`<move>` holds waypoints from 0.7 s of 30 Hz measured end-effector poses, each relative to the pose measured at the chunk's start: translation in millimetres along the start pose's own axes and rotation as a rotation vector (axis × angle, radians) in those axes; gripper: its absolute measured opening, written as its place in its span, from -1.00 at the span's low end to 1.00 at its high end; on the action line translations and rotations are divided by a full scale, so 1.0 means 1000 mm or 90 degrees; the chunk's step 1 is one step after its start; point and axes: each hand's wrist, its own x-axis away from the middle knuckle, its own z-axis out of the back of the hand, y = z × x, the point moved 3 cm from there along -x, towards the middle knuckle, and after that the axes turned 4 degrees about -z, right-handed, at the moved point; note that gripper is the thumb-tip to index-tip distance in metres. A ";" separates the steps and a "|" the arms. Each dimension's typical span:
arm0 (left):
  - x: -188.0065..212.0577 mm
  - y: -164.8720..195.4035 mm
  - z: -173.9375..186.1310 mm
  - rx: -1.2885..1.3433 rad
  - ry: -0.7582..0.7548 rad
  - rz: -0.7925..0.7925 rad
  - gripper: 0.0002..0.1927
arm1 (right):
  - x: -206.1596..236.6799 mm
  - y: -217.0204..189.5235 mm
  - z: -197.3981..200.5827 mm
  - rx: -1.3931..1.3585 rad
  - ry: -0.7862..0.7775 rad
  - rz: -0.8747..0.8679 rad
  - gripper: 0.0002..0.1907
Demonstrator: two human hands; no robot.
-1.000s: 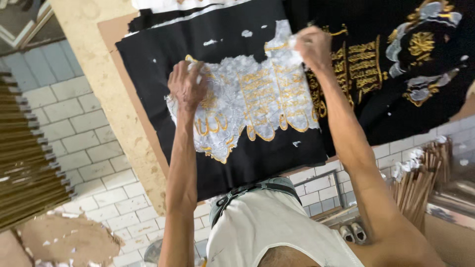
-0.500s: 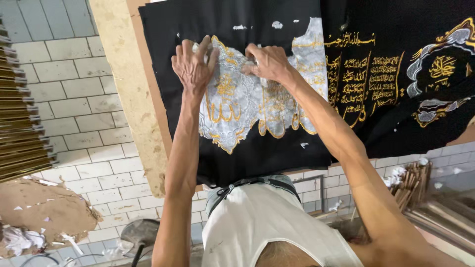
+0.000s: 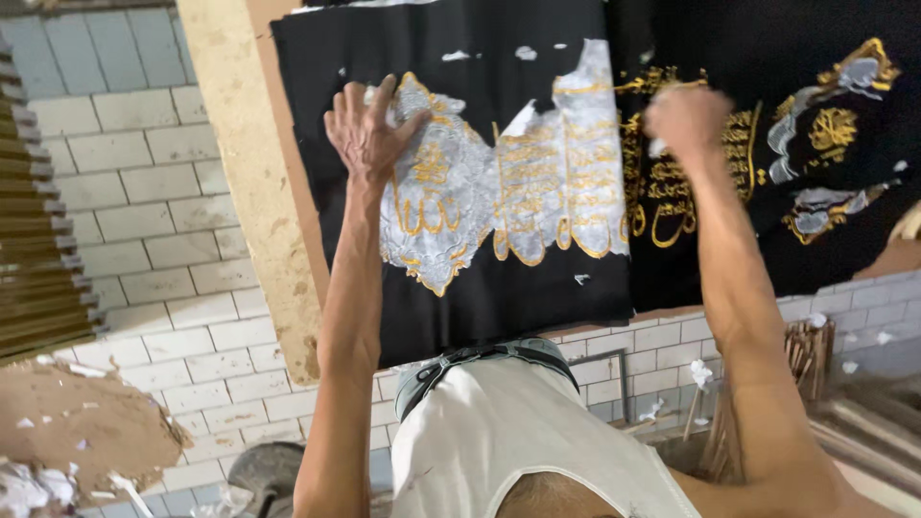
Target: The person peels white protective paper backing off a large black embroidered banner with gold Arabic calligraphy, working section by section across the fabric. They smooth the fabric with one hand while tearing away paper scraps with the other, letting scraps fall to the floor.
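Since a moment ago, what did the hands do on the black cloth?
The right hand pulled away to the right, closed in a fist, off the white paper layer, and more gold embroidery shows there. The left hand stayed pressed flat on the paper's left part. The black cloth stayed put.

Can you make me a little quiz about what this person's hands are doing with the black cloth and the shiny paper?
1. True or false: the left hand lies flat on the silvery paper.
2. What colour is the stitching on the black cloth?
3. The right hand is: A) spread flat, B) closed in a fist, C) out of sight.

Key: 1 true; 2 gold; 3 B.
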 end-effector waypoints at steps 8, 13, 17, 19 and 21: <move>0.014 0.057 -0.015 0.033 0.055 -0.139 -0.63 | 0.012 -0.088 0.009 -0.386 0.138 0.205 -0.52; 0.036 0.095 -0.036 0.109 -0.059 -0.086 -0.69 | -0.014 -0.198 -0.029 -0.084 0.004 0.390 -0.93; 0.042 0.094 -0.031 0.129 -0.040 -0.042 -0.73 | -0.028 -0.180 -0.021 -0.219 0.069 0.258 -0.82; 0.040 0.094 -0.027 0.125 -0.047 -0.046 -0.74 | -0.030 -0.133 -0.001 -0.278 0.236 0.167 -0.79; 0.039 0.096 -0.024 0.132 -0.047 -0.044 -0.76 | -0.030 -0.082 0.013 -0.146 0.294 0.131 -0.89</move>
